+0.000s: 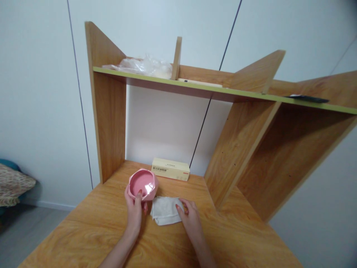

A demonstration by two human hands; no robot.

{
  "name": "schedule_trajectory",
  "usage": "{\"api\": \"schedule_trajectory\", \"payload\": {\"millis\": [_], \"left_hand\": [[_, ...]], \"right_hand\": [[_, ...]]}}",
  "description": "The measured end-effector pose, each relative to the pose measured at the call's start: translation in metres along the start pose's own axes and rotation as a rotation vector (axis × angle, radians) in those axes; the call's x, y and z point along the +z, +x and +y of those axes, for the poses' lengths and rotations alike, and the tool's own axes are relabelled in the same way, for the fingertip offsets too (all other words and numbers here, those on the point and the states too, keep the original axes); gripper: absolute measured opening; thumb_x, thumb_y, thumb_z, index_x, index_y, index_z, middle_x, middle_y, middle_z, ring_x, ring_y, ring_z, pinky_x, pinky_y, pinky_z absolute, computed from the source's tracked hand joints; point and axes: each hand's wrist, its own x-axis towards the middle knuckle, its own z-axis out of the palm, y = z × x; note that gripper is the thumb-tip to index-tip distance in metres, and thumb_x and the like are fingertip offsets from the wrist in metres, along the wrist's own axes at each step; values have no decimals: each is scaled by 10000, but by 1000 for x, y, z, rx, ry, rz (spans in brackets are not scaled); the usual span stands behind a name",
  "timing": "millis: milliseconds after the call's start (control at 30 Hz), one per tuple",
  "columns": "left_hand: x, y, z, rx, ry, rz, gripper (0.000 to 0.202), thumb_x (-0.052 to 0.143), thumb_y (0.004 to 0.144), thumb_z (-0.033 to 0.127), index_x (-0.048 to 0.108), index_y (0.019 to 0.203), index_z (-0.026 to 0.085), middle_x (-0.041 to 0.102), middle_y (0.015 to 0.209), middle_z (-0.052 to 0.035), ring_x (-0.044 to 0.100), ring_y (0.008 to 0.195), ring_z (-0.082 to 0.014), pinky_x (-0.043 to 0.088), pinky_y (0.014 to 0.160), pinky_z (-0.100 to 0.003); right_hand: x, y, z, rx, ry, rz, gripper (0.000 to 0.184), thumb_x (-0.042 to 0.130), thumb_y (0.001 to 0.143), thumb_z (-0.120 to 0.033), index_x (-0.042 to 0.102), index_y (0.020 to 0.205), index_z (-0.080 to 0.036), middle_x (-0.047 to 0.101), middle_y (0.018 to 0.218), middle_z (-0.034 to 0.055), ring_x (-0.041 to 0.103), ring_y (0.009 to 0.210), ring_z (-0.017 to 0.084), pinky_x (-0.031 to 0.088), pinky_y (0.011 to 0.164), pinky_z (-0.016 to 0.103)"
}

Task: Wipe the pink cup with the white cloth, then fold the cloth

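Note:
My left hand (135, 208) grips a pink faceted bowl (152, 190) by its near side, thumb over the rim and fingers underneath. The bowl is tilted so its glossy inside faces me, and nothing shows in it. On the desk to its right is a folded pale grey cloth (166, 212). My right hand (188, 212) has the cloth's right edge between thumb and fingers; the cloth seems to rest on the desk.
A cream cardboard box (170, 170) stands behind the bowl on the wooden desk (97, 227). Upright panels and a shelf (167, 85) rise over the desk. A clear plastic bag (145, 67) and a flat black item (308, 98) lie on the shelf.

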Motion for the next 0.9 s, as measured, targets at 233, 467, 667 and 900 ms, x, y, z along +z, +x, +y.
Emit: {"api": "schedule_trajectory", "payload": {"millis": [233,467,667,900], "left_hand": [[3,-12,7,-5,-23,-77,676,532,740,505,198,1274,262,530,788,25,381,328,-27,318,281,-144],[7,-24,2,199,255,-200,670,509,765,466,222,1308,197,411,1244,-124,566,916,-210,505,723,-287],[5,-33,-6,302,360,-515,762,560,755,393,147,1359,180,367,1300,-125,428,1142,-253,371,948,-366],[-4,-14,-7,406,657,-490,395,388,862,310,391,1247,219,539,1091,-77,513,1015,-215,404,887,-372]], "right_hand": [[21,-5,-24,-35,35,-122,380,424,800,-351,604,1065,-148,630,953,111,582,896,219,455,810,342],[3,-2,-69,50,208,-83,463,378,821,-423,509,1180,-161,614,1069,85,559,992,202,451,833,313],[-15,2,-63,37,198,-43,379,441,739,-285,576,1075,-172,655,974,60,597,883,194,457,801,298],[-64,26,0,226,31,104,424,456,685,-340,619,1024,-145,662,655,31,615,620,200,465,534,265]]}}
